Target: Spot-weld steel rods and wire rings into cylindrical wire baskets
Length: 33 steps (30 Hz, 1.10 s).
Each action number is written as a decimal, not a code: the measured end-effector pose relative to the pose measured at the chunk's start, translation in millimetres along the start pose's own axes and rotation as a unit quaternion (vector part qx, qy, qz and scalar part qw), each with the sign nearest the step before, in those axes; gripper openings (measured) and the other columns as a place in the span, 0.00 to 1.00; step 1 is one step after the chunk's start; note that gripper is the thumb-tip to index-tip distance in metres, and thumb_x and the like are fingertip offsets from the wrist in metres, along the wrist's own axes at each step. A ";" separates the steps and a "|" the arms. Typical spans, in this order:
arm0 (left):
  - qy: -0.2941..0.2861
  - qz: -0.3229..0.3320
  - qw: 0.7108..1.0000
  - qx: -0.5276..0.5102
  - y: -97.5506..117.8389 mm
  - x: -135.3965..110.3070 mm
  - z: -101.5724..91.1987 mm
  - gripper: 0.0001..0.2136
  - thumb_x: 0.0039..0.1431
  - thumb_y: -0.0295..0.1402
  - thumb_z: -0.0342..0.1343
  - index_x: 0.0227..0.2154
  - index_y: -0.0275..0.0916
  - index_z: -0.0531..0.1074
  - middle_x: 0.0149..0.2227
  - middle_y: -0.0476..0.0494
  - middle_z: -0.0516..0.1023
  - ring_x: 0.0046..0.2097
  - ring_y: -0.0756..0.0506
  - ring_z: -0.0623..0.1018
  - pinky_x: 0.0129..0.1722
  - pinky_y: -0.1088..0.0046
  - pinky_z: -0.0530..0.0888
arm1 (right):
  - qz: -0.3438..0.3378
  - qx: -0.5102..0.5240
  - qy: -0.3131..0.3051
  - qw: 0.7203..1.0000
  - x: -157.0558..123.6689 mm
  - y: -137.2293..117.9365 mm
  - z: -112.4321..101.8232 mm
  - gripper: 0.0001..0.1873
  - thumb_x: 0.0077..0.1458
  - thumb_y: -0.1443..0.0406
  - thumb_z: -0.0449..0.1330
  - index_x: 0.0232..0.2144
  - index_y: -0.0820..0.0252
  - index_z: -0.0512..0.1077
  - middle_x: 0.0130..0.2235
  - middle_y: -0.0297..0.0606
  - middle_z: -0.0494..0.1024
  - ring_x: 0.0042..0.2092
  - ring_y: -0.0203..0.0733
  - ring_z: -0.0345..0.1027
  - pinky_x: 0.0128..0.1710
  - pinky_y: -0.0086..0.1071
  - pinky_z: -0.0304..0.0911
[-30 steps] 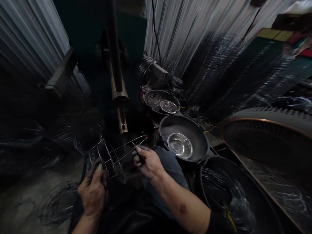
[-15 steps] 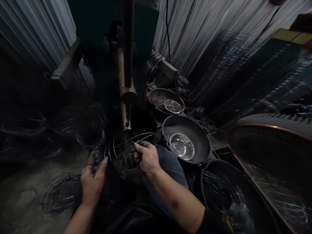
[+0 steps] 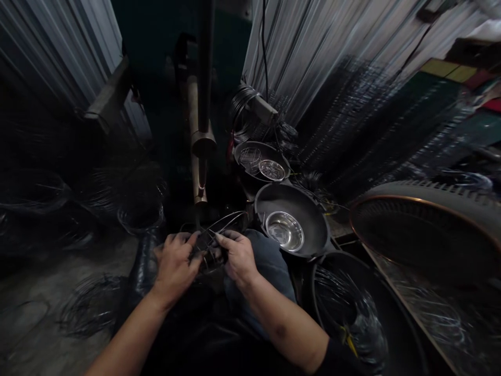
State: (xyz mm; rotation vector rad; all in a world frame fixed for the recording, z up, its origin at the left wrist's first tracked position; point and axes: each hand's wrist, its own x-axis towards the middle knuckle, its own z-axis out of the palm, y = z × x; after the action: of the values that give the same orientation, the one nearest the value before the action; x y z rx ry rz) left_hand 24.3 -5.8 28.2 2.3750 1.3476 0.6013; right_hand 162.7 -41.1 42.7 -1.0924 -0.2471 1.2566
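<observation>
A round wire frame [image 3: 230, 218] of thin metal rods lies between my hands above my lap. My right hand [image 3: 239, 255] is closed, its thumb and fingers pinching the frame's right side. Closed at the opposite side is my left hand [image 3: 178, 263], its thumb and fingertips on the wires; the dim light hides exactly which wire it grips. Just beyond the frame, a vertical machine rod with a narrow metal tip [image 3: 201, 193] points down close to the wires. The lower part of the frame is dark and partly covered by my fingers.
To the right, a black pan [image 3: 313, 209] holds a shiny metal bowl [image 3: 285, 231]. Behind it, another pan [image 3: 238, 151] contains wire pieces and a small dish. A nearer pan [image 3: 407, 334] holds wire coils. A large fan-like round guard [image 3: 422, 230] stands at right; wire bundles [image 3: 94, 303] lie left.
My left hand has moved right and inward from beside the frame and closed on its wires. The frame has turned in my right hand, and the view has shifted slightly.
</observation>
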 end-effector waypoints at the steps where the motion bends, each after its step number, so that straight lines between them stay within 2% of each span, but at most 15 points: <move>1: 0.012 0.010 0.999 0.040 3.7 0.5 -2.4 0.17 0.58 0.36 0.51 0.49 0.39 0.74 0.43 0.39 0.76 0.46 0.36 0.70 0.44 0.53 0.67 | 0.008 0.013 0.002 1.000 -1.0 -0.4 0.4 0.12 0.32 0.64 0.69 0.19 0.64 0.71 0.17 0.32 0.71 0.15 0.30 0.59 0.14 0.23 0.53; 4: 0.044 0.049 0.989 0.136 12.5 3.6 -8.6 0.18 0.58 0.34 0.50 0.50 0.36 0.72 0.42 0.37 0.76 0.45 0.34 0.70 0.41 0.53 0.66 | 0.029 0.043 0.000 0.999 -0.5 -1.7 2.2 0.12 0.33 0.64 0.69 0.20 0.64 0.71 0.17 0.32 0.71 0.16 0.30 0.59 0.14 0.23 0.53; 7: 0.059 0.075 0.980 0.175 15.7 9.4 -12.4 0.18 0.58 0.33 0.50 0.50 0.34 0.72 0.42 0.36 0.76 0.45 0.35 0.70 0.42 0.54 0.66 | 0.026 0.068 -0.001 0.997 6.0 -3.4 4.6 0.12 0.32 0.65 0.69 0.20 0.64 0.71 0.17 0.31 0.71 0.15 0.28 0.57 0.13 0.23 0.48; 10: 0.049 0.078 0.979 0.183 14.6 18.7 -15.9 0.18 0.59 0.34 0.49 0.50 0.34 0.72 0.42 0.35 0.76 0.46 0.34 0.70 0.43 0.54 0.65 | 0.022 0.087 -0.004 0.996 16.5 -4.5 7.6 0.12 0.30 0.66 0.70 0.20 0.64 0.71 0.17 0.31 0.71 0.15 0.27 0.55 0.13 0.22 0.45; 14: 0.031 0.075 0.977 0.195 10.2 34.1 -21.9 0.18 0.58 0.35 0.49 0.49 0.35 0.72 0.42 0.35 0.76 0.48 0.33 0.69 0.43 0.53 0.64 | 0.023 0.090 -0.019 0.995 31.5 -5.3 13.5 0.13 0.29 0.66 0.70 0.19 0.63 0.71 0.17 0.30 0.71 0.15 0.26 0.53 0.13 0.22 0.45; 19: 0.049 0.086 0.971 0.217 5.0 52.7 -32.3 0.18 0.57 0.35 0.49 0.47 0.34 0.73 0.42 0.35 0.76 0.47 0.33 0.69 0.42 0.54 0.63 | 0.018 0.103 -0.029 0.994 46.8 -7.7 26.9 0.14 0.31 0.66 0.71 0.21 0.63 0.70 0.18 0.31 0.72 0.15 0.26 0.53 0.14 0.22 0.45; 26: 0.027 0.083 0.971 0.222 4.2 77.4 -54.9 0.17 0.56 0.36 0.50 0.44 0.33 0.75 0.40 0.34 0.76 0.45 0.33 0.70 0.40 0.54 0.63 | 0.026 0.121 -0.041 0.991 58.5 -19.6 49.1 0.08 0.37 0.71 0.66 0.21 0.64 0.70 0.17 0.29 0.70 0.16 0.25 0.52 0.15 0.21 0.46; 33: -0.012 0.078 0.973 0.218 7.7 93.8 -69.2 0.15 0.53 0.37 0.50 0.38 0.36 0.76 0.37 0.34 0.75 0.46 0.31 0.70 0.38 0.51 0.63 | 0.020 0.114 -0.033 0.993 63.7 -27.0 57.8 0.05 0.39 0.72 0.64 0.22 0.64 0.71 0.18 0.30 0.70 0.16 0.25 0.51 0.15 0.22 0.46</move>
State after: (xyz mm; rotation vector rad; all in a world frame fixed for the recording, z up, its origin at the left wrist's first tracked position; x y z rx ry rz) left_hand 37.0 77.8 108.8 2.8463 1.4095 0.3381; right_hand 162.9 45.5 67.7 -0.8640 -0.1276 1.3223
